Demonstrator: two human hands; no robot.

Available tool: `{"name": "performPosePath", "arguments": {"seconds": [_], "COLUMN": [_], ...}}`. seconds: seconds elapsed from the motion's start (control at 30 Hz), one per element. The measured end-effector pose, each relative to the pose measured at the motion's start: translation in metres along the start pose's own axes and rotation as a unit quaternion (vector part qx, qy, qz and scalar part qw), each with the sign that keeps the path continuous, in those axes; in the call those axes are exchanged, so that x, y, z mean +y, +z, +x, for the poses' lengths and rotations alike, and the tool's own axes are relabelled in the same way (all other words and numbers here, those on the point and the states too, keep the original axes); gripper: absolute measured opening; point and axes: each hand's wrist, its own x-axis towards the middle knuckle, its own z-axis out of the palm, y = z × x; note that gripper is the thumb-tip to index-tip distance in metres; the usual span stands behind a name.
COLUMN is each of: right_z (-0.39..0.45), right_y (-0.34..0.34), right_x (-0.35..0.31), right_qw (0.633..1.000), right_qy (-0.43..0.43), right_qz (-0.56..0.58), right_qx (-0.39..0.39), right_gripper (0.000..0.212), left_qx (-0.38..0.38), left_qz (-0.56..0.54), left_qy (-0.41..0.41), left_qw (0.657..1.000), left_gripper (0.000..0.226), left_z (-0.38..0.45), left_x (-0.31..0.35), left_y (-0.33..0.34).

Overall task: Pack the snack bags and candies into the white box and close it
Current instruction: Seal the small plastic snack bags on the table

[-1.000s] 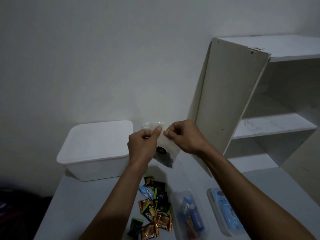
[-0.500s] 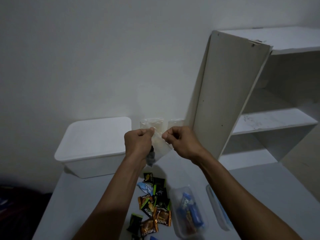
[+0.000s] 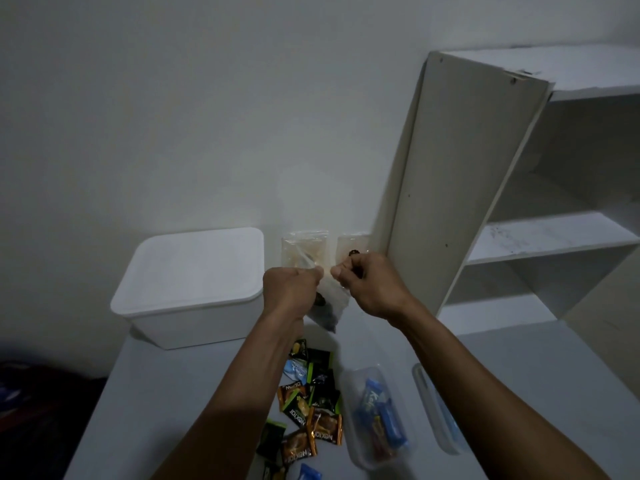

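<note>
My left hand and my right hand both pinch the top edge of a small clear snack bag with dark pieces inside, held above the table. The white box stands at the back left with its lid on. Two more clear bags lean against the wall behind my hands. Several wrapped candies in green, orange and blue lie scattered on the table below my forearms.
A clear plastic tub holding blue snack bars sits to the right of the candies, with its lid beside it. A white shelf unit rises at the back right. The grey table's left edge runs near a dark area.
My hands and the bag have dropped a little and my view has shifted. The two bags leaning on the wall came into sight behind them.
</note>
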Motion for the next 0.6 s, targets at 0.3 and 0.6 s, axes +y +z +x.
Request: {"name": "performPosePath", "arguments": {"seconds": [0.3, 0.6], "right_z": [0.009, -0.002], "right_y": [-0.052, -0.071], "right_x": [-0.018, -0.015], "right_qw": [0.985, 0.998], "right_qy": [-0.071, -0.049], "right_qz": [-0.104, -0.026], "right_qx": [-0.118, -0.039], "right_gripper": [0.024, 0.023], "left_qx": [-0.06, -0.056], "left_qz": [0.017, -0.093], "left_qy": [0.162, 0.155], "left_qw": [0.985, 0.982], "left_gripper": [0.017, 0.005], "left_z": [0.02, 0.025], "left_x": [-0.006, -0.011], "left_y": [-0.017, -0.015]}}
